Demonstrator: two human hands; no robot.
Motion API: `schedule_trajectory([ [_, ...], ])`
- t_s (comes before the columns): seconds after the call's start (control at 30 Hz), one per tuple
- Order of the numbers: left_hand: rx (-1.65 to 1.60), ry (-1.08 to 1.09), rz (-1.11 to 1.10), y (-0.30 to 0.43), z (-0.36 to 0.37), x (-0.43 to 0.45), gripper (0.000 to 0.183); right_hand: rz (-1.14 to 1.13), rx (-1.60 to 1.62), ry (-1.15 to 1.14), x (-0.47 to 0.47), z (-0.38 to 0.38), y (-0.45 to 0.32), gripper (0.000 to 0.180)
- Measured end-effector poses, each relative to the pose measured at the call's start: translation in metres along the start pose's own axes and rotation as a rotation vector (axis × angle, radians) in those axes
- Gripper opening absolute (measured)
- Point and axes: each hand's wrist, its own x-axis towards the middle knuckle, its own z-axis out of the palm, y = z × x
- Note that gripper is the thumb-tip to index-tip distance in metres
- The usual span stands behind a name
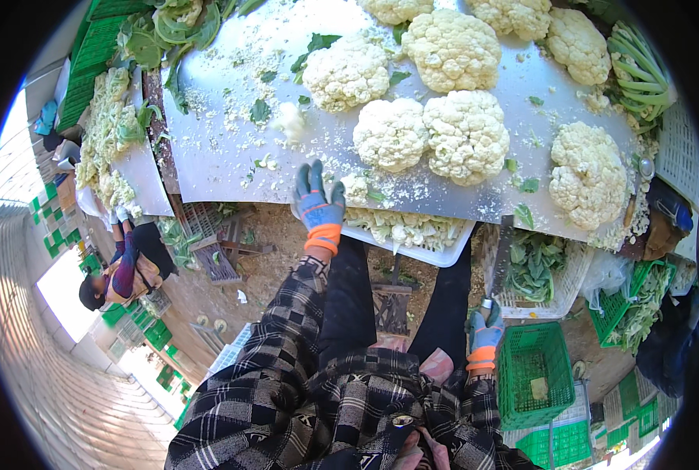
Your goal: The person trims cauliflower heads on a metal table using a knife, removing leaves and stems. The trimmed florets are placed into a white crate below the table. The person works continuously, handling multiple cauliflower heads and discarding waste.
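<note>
My left hand (320,202), in a grey-blue glove with an orange cuff, is above the near edge of the metal-topped table (220,158). Its fingers are spread and hold nothing. Just beyond the fingertips is a blurred white cauliflower piece (290,122); a small floret (354,187) lies beside the thumb. My right hand (484,330), gloved alike, is down by my right leg, gripping a knife (502,258) by its handle with the long blade pointing toward the table. Two trimmed cauliflower heads (390,134) (465,137) sit side by side, beyond my left hand to the right.
More heads, including one at right (588,175), lie among crumbs and leaf scraps. A white tray of cauliflower pieces (455,255) sits under the table edge. Right are a leaf-filled white crate (569,294) and a green crate (537,376). Another person (129,270) works at left.
</note>
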Motion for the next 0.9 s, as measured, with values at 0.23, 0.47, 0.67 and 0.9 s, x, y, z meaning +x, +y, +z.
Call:
schedule_trajectory([
  [0.23, -0.402, -0.246, -0.407, -0.013, 0.059, -0.033, 0.084, 0.121, -0.050, -0.152, -0.016, 0.051, -0.043, 0.035],
  [0.47, -0.535, -0.307, -0.367, -0.028, 0.052, -0.013, 0.073, -0.177, -0.311, -0.341, -0.022, 0.084, -0.046, 0.034],
  [0.67, -0.732, -0.418, -0.547, -0.026, 0.040, -0.016, 0.066, -0.446, -0.601, -0.506, -0.017, 0.139, -0.084, 0.043],
  [0.9, -0.420, -0.413, -0.422, -0.047, 0.045, -0.020, 0.051, -0.384, -0.786, -0.645, 0.003, 0.178, -0.071, 0.047],
])
